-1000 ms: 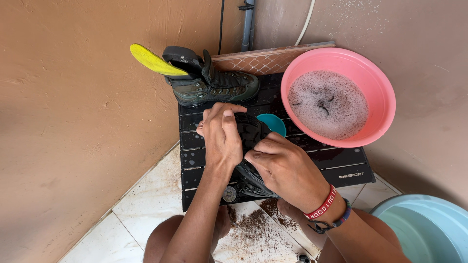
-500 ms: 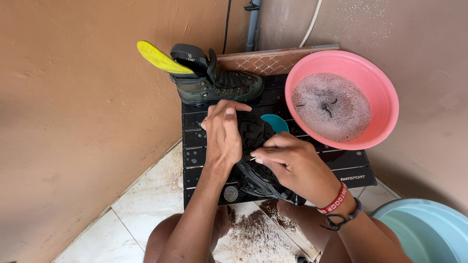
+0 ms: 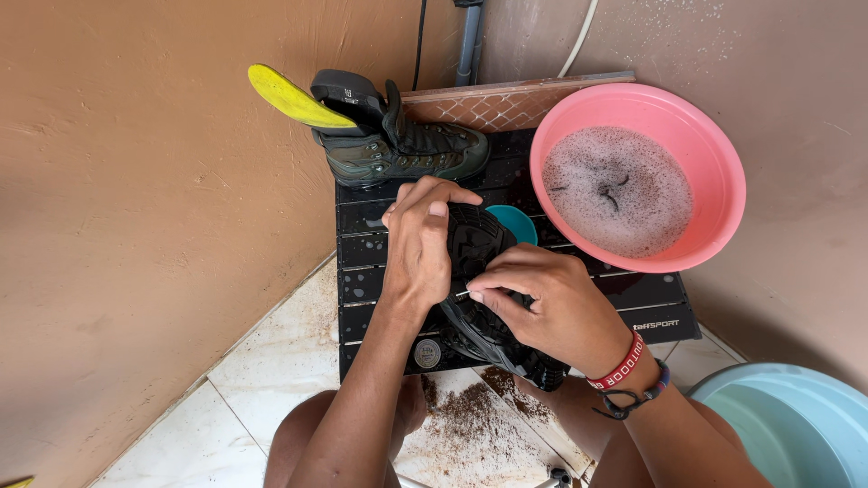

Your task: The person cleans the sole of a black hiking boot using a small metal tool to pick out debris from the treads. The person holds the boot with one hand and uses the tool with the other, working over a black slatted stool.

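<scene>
Pink basin: far right on the desk, holding foamy water.
Left hand: grip closed on upturned boot, as before.
Right hand: grip pinching thin pick, shifted slightly nearer.

A low black slatted plastic table stood on a white tiled floor. On it rested an upright dark green lace-up boot, a round pink plastic basin of foamy water and a small teal bowl. Brown dirt crumbs lay scattered on the tiles just before the table.
</scene>
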